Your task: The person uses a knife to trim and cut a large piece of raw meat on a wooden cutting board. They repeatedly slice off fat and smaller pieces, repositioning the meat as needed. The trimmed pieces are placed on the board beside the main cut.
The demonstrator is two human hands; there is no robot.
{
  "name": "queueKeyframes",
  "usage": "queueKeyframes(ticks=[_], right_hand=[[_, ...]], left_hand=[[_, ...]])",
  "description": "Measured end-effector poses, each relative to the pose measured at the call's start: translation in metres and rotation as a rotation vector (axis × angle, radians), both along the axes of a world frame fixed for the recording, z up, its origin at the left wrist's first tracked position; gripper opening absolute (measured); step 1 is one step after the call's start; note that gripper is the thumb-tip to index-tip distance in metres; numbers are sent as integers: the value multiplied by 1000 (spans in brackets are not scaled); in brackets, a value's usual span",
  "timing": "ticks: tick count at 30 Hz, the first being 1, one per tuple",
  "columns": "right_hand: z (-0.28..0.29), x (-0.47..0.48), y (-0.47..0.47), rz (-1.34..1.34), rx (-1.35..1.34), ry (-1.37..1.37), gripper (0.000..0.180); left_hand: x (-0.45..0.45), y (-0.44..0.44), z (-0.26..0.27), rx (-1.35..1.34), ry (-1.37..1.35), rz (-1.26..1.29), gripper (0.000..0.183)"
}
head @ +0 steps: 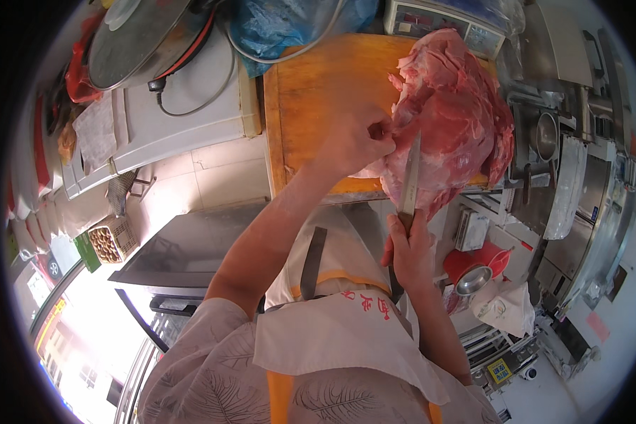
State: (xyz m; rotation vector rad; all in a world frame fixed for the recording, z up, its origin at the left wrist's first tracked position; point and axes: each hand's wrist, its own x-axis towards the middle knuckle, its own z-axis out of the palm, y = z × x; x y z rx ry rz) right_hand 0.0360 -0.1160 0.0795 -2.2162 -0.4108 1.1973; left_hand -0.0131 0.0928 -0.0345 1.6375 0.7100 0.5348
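Observation:
A large piece of raw meat (453, 122), red with pale fat, lies on the right side of a wooden cutting board (318, 85). Its near end hangs over the board's front edge. My right hand (411, 246) grips the handle of a knife (411, 183) in front of the board. The blade points away from me, its tip against the meat's surface. At the meat's left edge, my left hand (358, 138) has its thumb and fingers curled together, pinching the edge; the exact grip is partly hidden by the fingers.
Behind the meat stands a weighing scale (445, 26), beside a blue plastic bag (297, 26). A lidded electric pan (148, 47) sits on a white surface at the left. Low on the right are red buckets (469, 265) and a metal bowl (473, 281). A dark-topped cabinet (191, 244) stands to my left.

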Motion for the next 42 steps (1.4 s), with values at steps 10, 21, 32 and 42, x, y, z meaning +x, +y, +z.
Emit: queueKeyframes(ticks=[10, 21, 32, 42], right_hand=[[13, 17, 44, 1, -36, 97, 28], [10, 5, 48, 98, -182, 34, 30], [18, 8, 66, 7, -118, -11, 26], [15, 7, 51, -94, -134, 48, 30]], left_hand=[[-9, -11, 7, -41, -77, 101, 17], [-10, -11, 8, -97, -82, 140, 15], [-16, -4, 4, -254, -31, 148, 15], [2, 10, -2, 60, -63, -47, 19]])
